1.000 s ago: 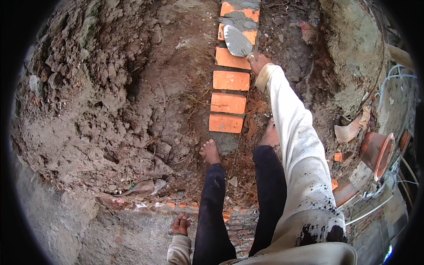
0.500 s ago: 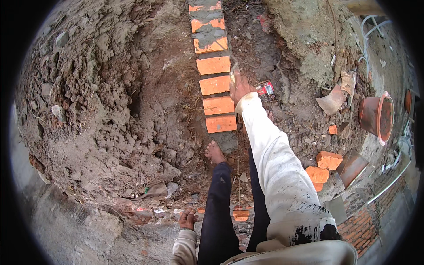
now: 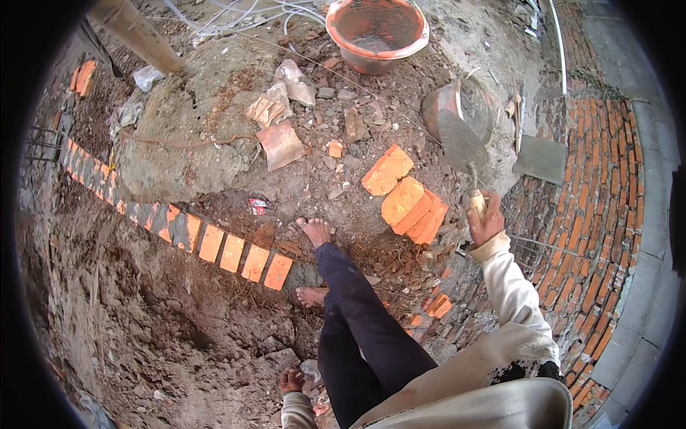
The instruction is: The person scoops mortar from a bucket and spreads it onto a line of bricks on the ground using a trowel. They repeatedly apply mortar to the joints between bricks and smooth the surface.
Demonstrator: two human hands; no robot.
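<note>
My right hand (image 3: 486, 218) is closed around the wooden handle of a trowel (image 3: 461, 141). The trowel's grey, mortar-smeared blade overlaps a bucket (image 3: 434, 114) on the right; the blade hides part of the bucket. Down by my left thigh, my left hand (image 3: 291, 380) has its fingers curled in, and nothing shows in it. A row of orange bricks (image 3: 232, 252) runs from near my feet to the far left. Grey mortar covers its farther part, while the nearest bricks have bare tops.
Several loose bricks (image 3: 411, 204) lie stacked left of my right hand. An orange tub (image 3: 375, 63) stands beyond them, near broken tile pieces (image 3: 281, 145). A thin string crosses the ground. Brick paving (image 3: 593, 214) spreads along the right, with a flat grey board (image 3: 541, 159).
My view has swung right, away from the brick row. My right hand has moved from beside the row to the bucket, with the trowel in it. My left hand stays low.
</note>
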